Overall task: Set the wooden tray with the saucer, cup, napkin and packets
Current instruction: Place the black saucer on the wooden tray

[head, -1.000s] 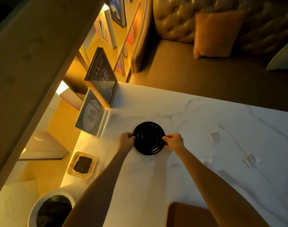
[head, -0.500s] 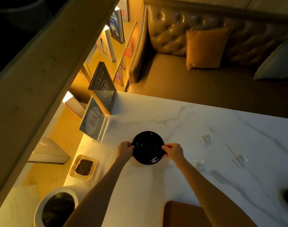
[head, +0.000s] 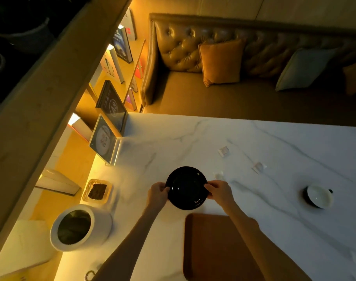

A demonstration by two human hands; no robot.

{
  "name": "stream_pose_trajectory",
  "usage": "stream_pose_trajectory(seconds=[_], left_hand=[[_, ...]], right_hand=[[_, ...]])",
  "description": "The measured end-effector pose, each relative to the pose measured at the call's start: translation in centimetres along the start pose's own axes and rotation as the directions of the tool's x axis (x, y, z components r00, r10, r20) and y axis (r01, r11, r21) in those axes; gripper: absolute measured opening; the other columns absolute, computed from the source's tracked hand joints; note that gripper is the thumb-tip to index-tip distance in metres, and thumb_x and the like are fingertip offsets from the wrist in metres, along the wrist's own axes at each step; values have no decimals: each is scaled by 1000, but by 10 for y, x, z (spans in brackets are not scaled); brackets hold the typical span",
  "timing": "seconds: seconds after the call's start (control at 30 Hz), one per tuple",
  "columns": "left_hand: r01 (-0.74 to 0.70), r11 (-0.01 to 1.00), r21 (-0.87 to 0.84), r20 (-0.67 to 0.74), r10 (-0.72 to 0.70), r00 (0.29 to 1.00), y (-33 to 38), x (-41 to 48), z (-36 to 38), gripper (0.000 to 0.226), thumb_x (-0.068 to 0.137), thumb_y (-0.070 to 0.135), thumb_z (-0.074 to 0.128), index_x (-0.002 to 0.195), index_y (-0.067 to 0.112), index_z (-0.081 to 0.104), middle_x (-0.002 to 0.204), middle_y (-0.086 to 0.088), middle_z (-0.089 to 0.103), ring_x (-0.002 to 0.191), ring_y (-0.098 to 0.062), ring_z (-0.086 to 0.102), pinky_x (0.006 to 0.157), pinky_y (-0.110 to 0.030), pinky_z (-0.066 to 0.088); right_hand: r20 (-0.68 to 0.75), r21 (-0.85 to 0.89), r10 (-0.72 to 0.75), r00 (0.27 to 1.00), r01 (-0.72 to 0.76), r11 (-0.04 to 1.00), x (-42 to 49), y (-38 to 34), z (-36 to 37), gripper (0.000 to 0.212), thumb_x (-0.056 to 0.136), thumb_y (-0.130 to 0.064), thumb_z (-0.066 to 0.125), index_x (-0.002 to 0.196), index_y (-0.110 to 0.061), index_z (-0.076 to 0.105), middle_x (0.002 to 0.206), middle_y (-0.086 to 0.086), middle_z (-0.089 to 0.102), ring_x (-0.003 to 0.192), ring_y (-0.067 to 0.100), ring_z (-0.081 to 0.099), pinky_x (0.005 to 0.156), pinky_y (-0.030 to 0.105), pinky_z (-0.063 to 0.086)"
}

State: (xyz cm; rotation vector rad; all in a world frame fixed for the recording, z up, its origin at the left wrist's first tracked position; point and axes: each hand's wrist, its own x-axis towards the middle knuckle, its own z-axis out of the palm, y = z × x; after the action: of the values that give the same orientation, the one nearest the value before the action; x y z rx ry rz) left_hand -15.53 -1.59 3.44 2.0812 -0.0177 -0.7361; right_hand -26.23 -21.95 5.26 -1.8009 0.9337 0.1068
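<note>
Reaching forward side by side, my left grip [head: 157, 193] and right grip [head: 220, 193] pinch opposite edges of the saucer [head: 186, 188].

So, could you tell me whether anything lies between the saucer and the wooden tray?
Nothing visible does. The left hand and right hand grip the saucer by its edges, and the wooden tray lies just nearer the person, with only bare tabletop between. The right forearm hides part of the tray.

A glossy black saucer [head: 186, 188] on a white marble table [head: 294, 159] with grey veins. A brown wooden tray [head: 213, 250]. A cup [head: 318, 196], white inside, dark outside. Pale packets [head: 223, 151]. An orange cushion [head: 221, 61] on a tufted tan sofa [head: 183, 47].
</note>
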Motion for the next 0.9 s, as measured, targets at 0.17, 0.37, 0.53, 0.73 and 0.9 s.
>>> stream_pose_trajectory(seconds=[0.17,0.37,0.53,0.73,0.9], left_hand=[[40,999,-29,78,-37,996,-30,-56,33,16,92,8,59,101,1,70,85,-14,74,74,-27,72,74,-47,62],[129,991,-28,144,-123,982,-55,-109,67,18,93,7,58,105,0,69,89,-17,73,77,-30,73,75,-47,62],[180,983,26,160,-182,970,-70,-129,87,20,94,10,57,108,2,70,91,-15,73,77,-25,72,74,-39,62],[211,969,125,147,-229,962,-74,-129,99,17,93,9,56,99,4,72,83,-10,72,73,-23,72,70,-39,63],[240,939,246,82,-267,960,-78,-127,107,14,93,10,57,93,5,71,76,-4,68,66,-17,67,57,-25,55]], right_hand=[[-5,-9,76,997,-76,997,-57,58,-18,20,89,-12,63,102,-1,72,91,19,74,82,32,71,80,46,59],[23,65,177,984,-178,982,-108,117,-30,20,91,-10,62,107,-1,69,88,15,71,81,28,70,78,44,60],[64,82,228,971,-233,969,-126,148,-32,19,91,-8,61,107,0,69,90,13,71,82,24,70,76,41,61],[115,61,288,951,-296,953,-125,165,-31,24,92,-5,59,115,0,63,101,14,68,92,26,68,81,38,60],[137,42,320,937,-328,944,-116,171,-23,30,92,-5,59,121,1,59,114,20,65,99,30,67,85,40,59]])
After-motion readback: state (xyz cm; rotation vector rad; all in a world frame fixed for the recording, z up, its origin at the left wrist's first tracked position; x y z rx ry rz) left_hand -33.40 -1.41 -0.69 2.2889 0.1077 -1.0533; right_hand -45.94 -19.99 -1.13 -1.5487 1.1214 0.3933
